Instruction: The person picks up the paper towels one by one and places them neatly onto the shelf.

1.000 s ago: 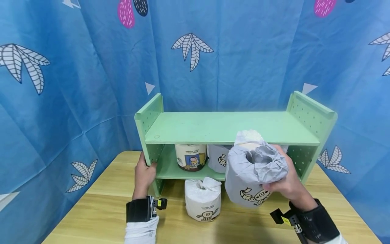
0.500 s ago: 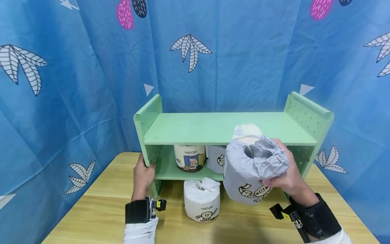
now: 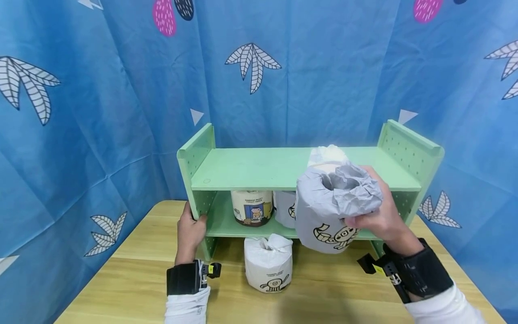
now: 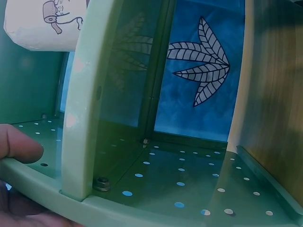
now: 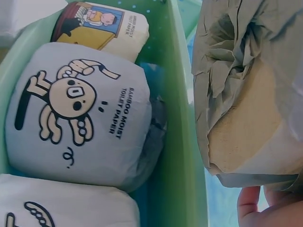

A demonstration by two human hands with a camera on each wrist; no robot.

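My right hand grips a grey-wrapped toilet paper roll with a cartoon print, held in the air in front of the right part of a green two-tier shelf. The right wrist view shows that roll's crumpled top close by. My left hand holds the shelf's left side panel, thumb inside against the perforated wall. On the lower tier stand a beige printed roll and a grey roll. A white roll stands on the wooden table under the shelf's front.
Blue curtains with leaf prints close in the back and both sides. The shelf's top board carries nothing. Black wrist straps sit on both forearms. Bare table lies to the left and in front of the shelf.
My right hand has lifted the grey roll upward, from the lower tier's level to about the top board's front edge. The left hand has stayed on the side panel.
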